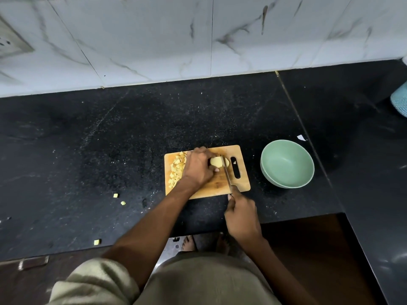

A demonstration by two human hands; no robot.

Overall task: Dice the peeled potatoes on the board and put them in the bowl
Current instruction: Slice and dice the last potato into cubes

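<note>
The left hand (199,167) grips the potato (217,161) on the board (217,183), and the right hand (241,214) grips the knife (226,172). Its fingertips sit just beside the blade, so a slip could cut them. The bowl (287,164) stands right of the board.

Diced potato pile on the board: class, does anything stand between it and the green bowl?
Yes. The diced potato pile sits at the board's left end and the bowl is off its right edge. Between them are the left hand holding the uncut potato and the knife gripped by the right hand.
</note>
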